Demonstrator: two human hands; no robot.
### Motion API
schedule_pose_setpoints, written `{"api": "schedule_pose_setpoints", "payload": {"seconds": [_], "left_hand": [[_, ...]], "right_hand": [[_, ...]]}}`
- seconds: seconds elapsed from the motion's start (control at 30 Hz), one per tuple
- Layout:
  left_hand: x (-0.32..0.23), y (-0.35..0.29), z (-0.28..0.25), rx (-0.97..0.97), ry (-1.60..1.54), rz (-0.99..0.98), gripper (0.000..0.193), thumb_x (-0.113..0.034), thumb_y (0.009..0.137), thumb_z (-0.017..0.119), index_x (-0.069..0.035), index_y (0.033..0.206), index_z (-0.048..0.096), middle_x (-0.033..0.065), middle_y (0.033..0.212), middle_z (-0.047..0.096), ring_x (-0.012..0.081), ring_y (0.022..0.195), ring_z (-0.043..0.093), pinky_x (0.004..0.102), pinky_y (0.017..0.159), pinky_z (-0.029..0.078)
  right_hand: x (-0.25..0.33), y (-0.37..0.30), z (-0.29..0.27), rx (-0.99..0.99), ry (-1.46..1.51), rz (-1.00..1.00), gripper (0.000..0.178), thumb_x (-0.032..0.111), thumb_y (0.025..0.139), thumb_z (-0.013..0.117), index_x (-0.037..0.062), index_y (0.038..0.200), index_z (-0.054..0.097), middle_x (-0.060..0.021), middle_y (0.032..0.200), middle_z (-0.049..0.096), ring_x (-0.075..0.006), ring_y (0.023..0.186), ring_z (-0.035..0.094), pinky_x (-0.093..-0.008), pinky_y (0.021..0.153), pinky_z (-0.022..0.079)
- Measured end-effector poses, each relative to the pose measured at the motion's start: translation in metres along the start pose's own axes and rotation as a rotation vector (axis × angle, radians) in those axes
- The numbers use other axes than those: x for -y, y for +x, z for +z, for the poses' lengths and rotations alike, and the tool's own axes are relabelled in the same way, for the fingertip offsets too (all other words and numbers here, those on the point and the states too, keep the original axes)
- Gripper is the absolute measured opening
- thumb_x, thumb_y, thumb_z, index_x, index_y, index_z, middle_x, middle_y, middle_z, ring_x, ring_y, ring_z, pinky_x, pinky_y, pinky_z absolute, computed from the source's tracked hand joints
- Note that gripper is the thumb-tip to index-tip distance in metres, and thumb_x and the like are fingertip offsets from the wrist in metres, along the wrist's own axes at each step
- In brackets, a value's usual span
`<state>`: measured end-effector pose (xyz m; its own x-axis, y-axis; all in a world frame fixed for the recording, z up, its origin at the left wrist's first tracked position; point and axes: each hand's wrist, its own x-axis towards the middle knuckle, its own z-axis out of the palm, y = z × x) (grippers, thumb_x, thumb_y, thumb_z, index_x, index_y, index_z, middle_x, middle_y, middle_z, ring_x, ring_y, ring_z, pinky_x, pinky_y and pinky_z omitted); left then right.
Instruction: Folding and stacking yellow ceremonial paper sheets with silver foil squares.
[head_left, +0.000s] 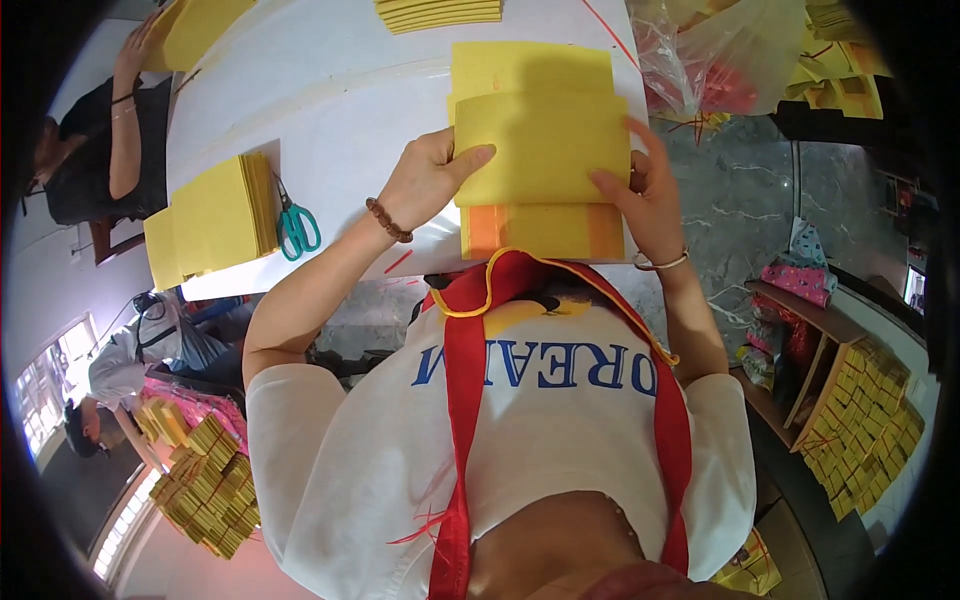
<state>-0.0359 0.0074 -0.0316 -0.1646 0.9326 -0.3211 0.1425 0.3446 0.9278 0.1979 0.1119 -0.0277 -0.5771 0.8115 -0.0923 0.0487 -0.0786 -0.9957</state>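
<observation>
A yellow paper sheaf [540,150] is between my hands at the table's near right edge. My left hand [432,172] is closed on its left side, thumb on top and the other fingers mostly under the edge. At the right side my right hand [645,195] pinches it, thumb over the paper; its index finger stands away from the edge and looks slightly blurred. Below the sheaf, nearest my body, shows a yellow paper piece with orange patches [540,232]. Another yellow sheet [530,68] sticks out beyond its far side.
Teal-handled scissors [298,230] lie beside a yellow paper stack [215,222] on the white table [340,150]. More yellow paper [437,14] is at the far edge. A co-worker's arm [125,120] reaches over yellow paper at the far left. A clear plastic bag [715,55] stands right.
</observation>
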Motion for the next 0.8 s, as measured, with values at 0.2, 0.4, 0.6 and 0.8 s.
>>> {"api": "schedule_pose_setpoints", "payload": {"seconds": [0.2, 0.4, 0.6, 0.8], "left_hand": [[-0.011, 0.003, -0.003, 0.029, -0.118, -0.114, 0.033, -0.022, 0.088, 0.057, 0.003, 0.109, 0.056, 0.0025, 0.076, 0.062, 0.0062, 0.061, 0.053, 0.0222, 0.051, 0.042], [-0.014, 0.004, 0.001, -0.039, -0.170, -0.077, 0.034, -0.020, 0.087, 0.058, 0.003, 0.112, 0.051, 0.0045, 0.080, 0.062, 0.0058, 0.063, 0.054, 0.0208, 0.049, 0.041], [-0.011, 0.006, 0.002, -0.088, -0.135, -0.083, 0.034, -0.019, 0.086, 0.059, 0.004, 0.109, 0.048, 0.0053, 0.080, 0.062, 0.0063, 0.063, 0.055, 0.0206, 0.051, 0.042], [-0.019, 0.002, -0.003, -0.126, -0.095, -0.095, 0.037, -0.021, 0.086, 0.061, -0.003, 0.114, 0.043, -0.0001, 0.062, 0.055, 0.0028, 0.052, 0.046, 0.0195, 0.044, 0.032]], "right_hand": [[0.003, 0.009, 0.000, -0.010, -0.195, 0.073, 0.048, 0.007, 0.079, 0.065, 0.0018, 0.124, 0.049, -0.0119, 0.104, 0.061, -0.0120, 0.087, 0.059, -0.0244, 0.074, 0.050], [-0.004, 0.012, 0.001, -0.011, -0.120, 0.096, 0.048, 0.006, 0.079, 0.065, 0.0006, 0.124, 0.049, -0.0118, 0.106, 0.061, -0.0119, 0.086, 0.059, -0.0242, 0.073, 0.050], [-0.009, 0.014, 0.001, -0.027, -0.203, 0.056, 0.049, 0.008, 0.078, 0.065, 0.0005, 0.124, 0.050, -0.0129, 0.103, 0.062, -0.0115, 0.087, 0.059, -0.0237, 0.073, 0.049], [-0.012, 0.014, 0.001, -0.048, -0.188, 0.081, 0.049, 0.010, 0.077, 0.066, 0.0004, 0.123, 0.051, -0.0136, 0.104, 0.063, -0.0117, 0.087, 0.060, -0.0239, 0.074, 0.048]]}}
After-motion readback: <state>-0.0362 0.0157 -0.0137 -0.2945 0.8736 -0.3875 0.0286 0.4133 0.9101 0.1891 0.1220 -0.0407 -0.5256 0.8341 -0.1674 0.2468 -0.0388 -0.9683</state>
